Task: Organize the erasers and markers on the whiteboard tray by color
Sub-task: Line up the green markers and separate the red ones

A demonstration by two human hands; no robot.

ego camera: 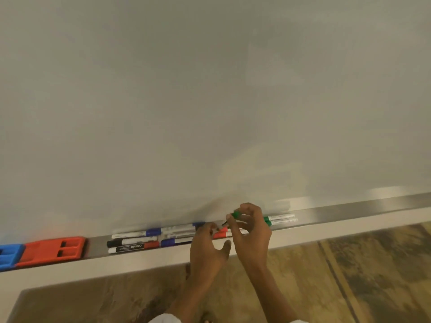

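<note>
Single head-worn wide-angle view, looking forward and steeply down, close to the whiteboard and its tray; floor below.

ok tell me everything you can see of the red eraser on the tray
The red eraser is a blocky, moulded piece that looks like plastic, orange-red, with two dark rectangular slots in its top near the right end. It lies flat on the metal tray at the far left, long side along the tray. Its left end meets the blue eraser, which the picture's edge cuts off; whether they touch or overlap is unclear. To its right a bare gap separates it from the markers. Neither hand touches it. Its underside is hidden.
</note>
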